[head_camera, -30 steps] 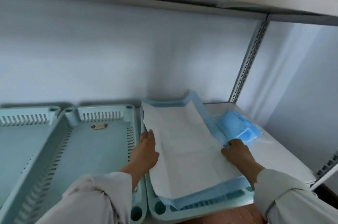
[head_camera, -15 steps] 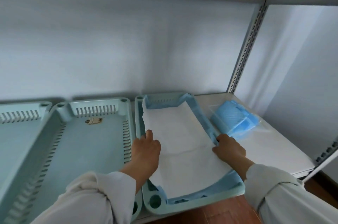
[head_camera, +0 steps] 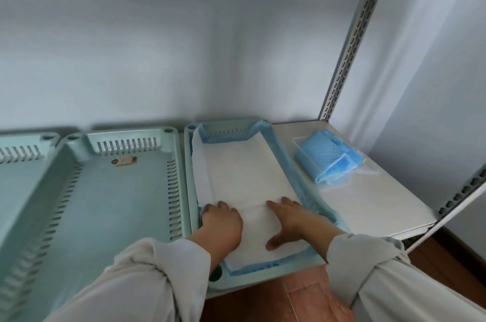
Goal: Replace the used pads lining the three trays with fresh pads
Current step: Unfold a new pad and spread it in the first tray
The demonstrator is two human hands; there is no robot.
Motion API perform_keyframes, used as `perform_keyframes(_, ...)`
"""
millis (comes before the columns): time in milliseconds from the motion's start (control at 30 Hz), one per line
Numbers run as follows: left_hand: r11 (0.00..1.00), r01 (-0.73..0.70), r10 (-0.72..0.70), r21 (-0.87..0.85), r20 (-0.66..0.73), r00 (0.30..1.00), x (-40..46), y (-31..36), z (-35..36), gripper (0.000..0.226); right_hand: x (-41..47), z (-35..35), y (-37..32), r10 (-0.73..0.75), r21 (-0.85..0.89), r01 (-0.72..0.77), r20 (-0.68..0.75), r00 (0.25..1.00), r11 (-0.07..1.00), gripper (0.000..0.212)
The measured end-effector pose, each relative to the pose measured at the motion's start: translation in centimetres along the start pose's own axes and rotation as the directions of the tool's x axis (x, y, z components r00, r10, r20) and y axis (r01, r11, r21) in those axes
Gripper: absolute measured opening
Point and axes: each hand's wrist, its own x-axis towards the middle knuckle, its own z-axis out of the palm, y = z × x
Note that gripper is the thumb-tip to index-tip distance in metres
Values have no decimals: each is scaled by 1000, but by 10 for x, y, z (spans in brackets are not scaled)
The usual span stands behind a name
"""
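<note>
A white shelf (head_camera: 368, 206) carries three pale green trays: one (head_camera: 15, 164) at nine o'clock, one (head_camera: 105, 203) centre-left, one (head_camera: 188, 164) centre. A pack of blue pads (head_camera: 326, 158) lies at two o'clock.

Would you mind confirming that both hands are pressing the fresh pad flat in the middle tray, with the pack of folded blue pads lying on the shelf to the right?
Nearly: the tray is wrong. The head view shows the left hand and right hand pressing the fresh pad flat in the rightmost tray, not the middle tray, which is bare. The pack of folded blue pads does lie on the shelf to the right.
</note>
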Motion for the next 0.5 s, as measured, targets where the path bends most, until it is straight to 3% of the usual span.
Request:
perform_keyframes(167,983,83,-46,-166,213,976,7,5,-3,113,-2,1,13,81,-4,-81,52,995,997,118)
perform_keyframes(333,959,99,-24,-265,270,963,3,7,-2,120,-1,3,15,83,-15,-82,67,994,996,118)
perform_keyframes(433,994,56,-38,-91,188,982,-5,4,-11,105,-4,-3,10,79,-25,-78,69,994,997,118)
perform_keyframes(500,967,31,-62,253,117,991,-11,2,-21,74,-7,-7,8,72,-47,-70,44,996,996,119)
